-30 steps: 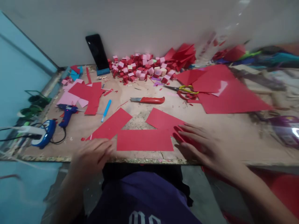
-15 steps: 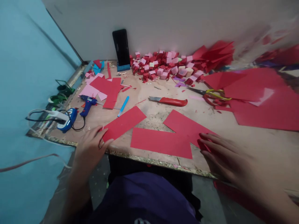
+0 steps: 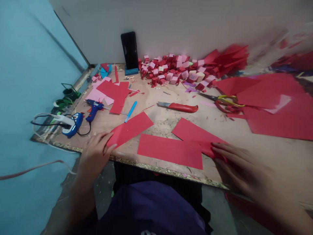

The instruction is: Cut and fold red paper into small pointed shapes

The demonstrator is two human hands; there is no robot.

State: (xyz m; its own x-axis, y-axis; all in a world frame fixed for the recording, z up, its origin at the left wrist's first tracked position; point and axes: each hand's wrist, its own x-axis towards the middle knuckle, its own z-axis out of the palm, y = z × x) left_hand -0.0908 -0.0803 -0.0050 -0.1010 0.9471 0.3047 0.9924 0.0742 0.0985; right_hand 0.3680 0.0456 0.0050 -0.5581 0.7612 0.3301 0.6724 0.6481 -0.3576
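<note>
Three red paper rectangles lie near the table's front edge: a left strip [image 3: 130,128], a middle strip [image 3: 170,151] and a right strip [image 3: 195,135]. My left hand [image 3: 95,152] pinches the near corner of the left strip at the table edge, fingers closed on it. My right hand [image 3: 241,168] lies flat with fingers stretched out, its fingertips pressing the near end of the right strip. Nothing is lifted off the table.
A red utility knife [image 3: 179,106], scissors [image 3: 223,99], a blue pen [image 3: 130,111] and a blue glue gun [image 3: 94,107] lie mid-table. Small red and pink cubes [image 3: 171,71] pile at the wall beside a black phone [image 3: 129,50]. Large red sheets [image 3: 276,104] cover the right.
The view swung left. My left hand moved from the table edge onto the left strip's corner and closed on it. My right hand stayed flat on the right strip.
</note>
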